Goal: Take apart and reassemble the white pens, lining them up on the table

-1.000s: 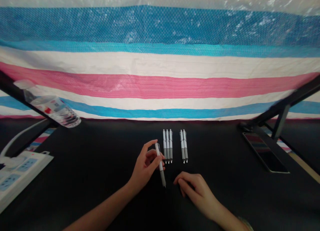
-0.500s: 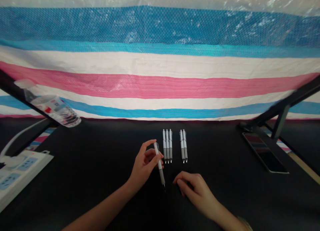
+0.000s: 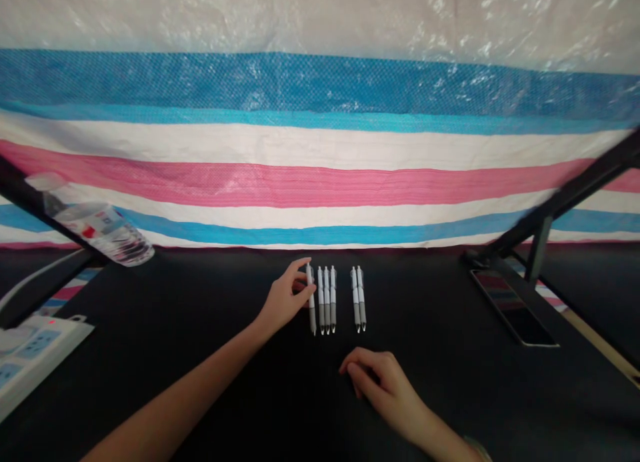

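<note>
My left grip point(image 3: 285, 301), a bare hand, is clamped on a slim white-and-grey plastic click pen point(image 3: 313, 313), index finger at its far end, grey tip toward the near side. The pen is just left of a row of three matching white-and-grey pens point(image 3: 327, 299), approx. parallel w/ them, narrow gap btwn; can't tell if it touches the flat black bench point(image 3: 280, 409). Farther right, a pair of similar white-and-grey pens point(image 3: 356, 299) lies side by side, apart from the three. My right grip point(image 3: 384, 385) is near, right of centre, fingers curled loosely together, nothing seen in it.

Far right: flat black smartphone w/ pale edge point(image 3: 515, 309). Left: white power strip w/ blue socket panels point(image 3: 45, 345).

Step in hand looks like lining the held pen up w/ the row; next move prob. calls for squaring it, lowering it if it's not down, & letting go w/o nudging its neighbour.
</note>
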A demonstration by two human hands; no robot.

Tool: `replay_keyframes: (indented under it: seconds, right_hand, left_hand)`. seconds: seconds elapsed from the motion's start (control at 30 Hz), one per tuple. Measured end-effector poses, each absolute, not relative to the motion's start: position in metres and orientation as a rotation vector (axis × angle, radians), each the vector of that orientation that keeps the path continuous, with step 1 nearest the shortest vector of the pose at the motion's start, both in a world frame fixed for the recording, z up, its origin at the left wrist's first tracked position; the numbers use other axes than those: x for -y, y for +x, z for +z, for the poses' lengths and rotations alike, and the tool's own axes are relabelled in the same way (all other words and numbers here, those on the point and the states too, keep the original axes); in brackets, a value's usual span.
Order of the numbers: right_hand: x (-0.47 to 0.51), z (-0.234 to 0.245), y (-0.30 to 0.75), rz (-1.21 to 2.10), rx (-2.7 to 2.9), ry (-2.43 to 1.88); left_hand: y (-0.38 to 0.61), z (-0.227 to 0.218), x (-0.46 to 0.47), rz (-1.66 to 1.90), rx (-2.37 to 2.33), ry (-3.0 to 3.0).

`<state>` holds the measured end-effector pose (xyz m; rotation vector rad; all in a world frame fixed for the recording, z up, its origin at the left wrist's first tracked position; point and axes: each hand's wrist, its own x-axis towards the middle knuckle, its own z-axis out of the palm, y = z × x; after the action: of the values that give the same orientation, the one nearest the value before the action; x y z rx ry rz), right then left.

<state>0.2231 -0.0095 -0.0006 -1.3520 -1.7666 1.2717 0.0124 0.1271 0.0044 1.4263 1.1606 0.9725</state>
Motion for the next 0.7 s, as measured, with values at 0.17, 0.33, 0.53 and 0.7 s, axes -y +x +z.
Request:
replay_keyframes:
  seconds: [0.17,0.33,0.53,0.7]
  right_hand:
    - [0.009,0.0,0.226,1.232,1.77,-1.341]
    - [0.007,0.005,0.232,0.845,1.898,-1.366]
    - [-0.003,-0.018,0.237,0.053,2.301,-1.392]
    - [-0.007,-0.03,0.24,-0.28,2.47,-1.331]
  left_hand:
    - [0.019,-0.004,-0.137,1.011,-1.233,1.519]
    - [0.012,0.0,-0.107,0.893,-1.235,1.466]
    - [0.007,0.013,-0.055,0.758,-1.226,1.362]
    - [0.016,0.012,-0.024,0.743,-1.122,1.438]
